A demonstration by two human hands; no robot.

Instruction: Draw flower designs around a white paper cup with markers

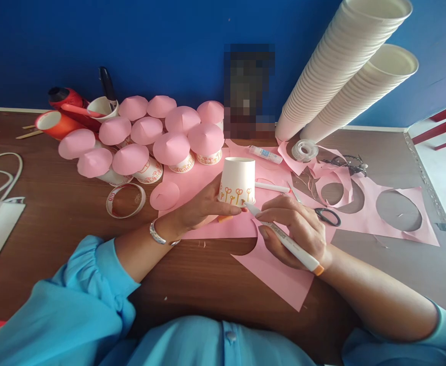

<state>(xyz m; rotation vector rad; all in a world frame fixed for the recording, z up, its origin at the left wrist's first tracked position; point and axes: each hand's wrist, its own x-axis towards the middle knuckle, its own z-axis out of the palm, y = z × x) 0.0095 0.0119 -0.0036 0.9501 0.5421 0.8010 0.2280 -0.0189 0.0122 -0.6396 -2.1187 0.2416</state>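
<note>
Paper cup (238, 173) is held above a pink sheet (241, 231), narrow end up, axis near vertical. Smooth white wall; orange flower drawings (238, 194) along the lower edge. Left hand (203, 206) pinches its lower side. Right hand (297, 226) pinches a cylindrical white marker (284, 239), axis diagonal, nib up-left at the cup, orange end down-right.

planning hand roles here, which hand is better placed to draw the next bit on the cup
Probably the right hand: it holds the marker, its tip by the flower drawings on the paper cup, while the left hand is occupied holding that cup.
</note>
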